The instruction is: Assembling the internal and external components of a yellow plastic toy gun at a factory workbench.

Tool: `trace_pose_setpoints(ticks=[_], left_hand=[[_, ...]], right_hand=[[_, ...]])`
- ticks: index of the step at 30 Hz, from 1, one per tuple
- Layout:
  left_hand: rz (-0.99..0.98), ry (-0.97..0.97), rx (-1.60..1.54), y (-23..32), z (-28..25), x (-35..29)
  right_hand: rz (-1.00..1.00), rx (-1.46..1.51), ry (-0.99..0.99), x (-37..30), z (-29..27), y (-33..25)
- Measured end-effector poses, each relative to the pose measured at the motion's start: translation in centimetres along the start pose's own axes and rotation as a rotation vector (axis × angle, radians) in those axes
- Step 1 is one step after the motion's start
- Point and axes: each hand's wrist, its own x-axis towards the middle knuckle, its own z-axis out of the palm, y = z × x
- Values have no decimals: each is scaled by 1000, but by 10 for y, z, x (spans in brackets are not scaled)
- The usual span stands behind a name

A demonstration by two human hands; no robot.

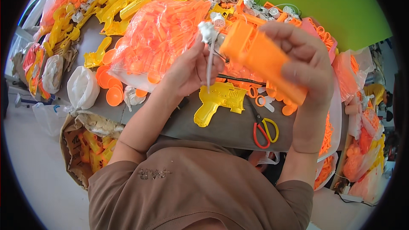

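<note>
In my left hand (191,66) is a small white plastic mechanism (208,32), pinched by the fingers, with a pale thin tube (209,66) hanging from it. My right hand (309,59) is wrapped round an orange box-shaped plastic part (253,55), held tilted in the air. The orange part's upper end is close beside the white mechanism; I cannot tell whether they touch. Below the hands, a yellow toy-gun shell half (219,102) lies on the dark tabletop (187,125). To its right are scissors (264,130) with one red and one yellow handle.
A clear bag of orange parts (164,38) sits behind my left forearm. Yellow shells (128,6) are heaped at the far left, with white mechanisms (249,2) at the back. Orange cups (114,96) and a white bag (83,87) lie left; a sack of yellow parts (70,145) stands below.
</note>
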Motion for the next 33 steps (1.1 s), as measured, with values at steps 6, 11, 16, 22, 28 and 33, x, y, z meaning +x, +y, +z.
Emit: trace_pose_setpoints(ticks=[6, 11, 16, 22, 28, 33], left_hand=[[-42, -458, -282, 4, 5, -10], [92, -161, -55, 12, 22, -17], [83, -12, 49, 14, 2, 1], [166, 60, 34, 19, -11, 30], [154, -53, 0, 31, -5, 51], [167, -99, -19, 31, 4, 60]], right_hand=[[203, -2, -155, -27, 3, 12], [140, -301, -450, -18, -34, 26], [51, -591, -471, -1, -63, 39], [-44, -1107, -307, 33, -77, 84], [53, -423, -71, 62, -54, 108], [84, -107, -29, 68, -40, 107]])
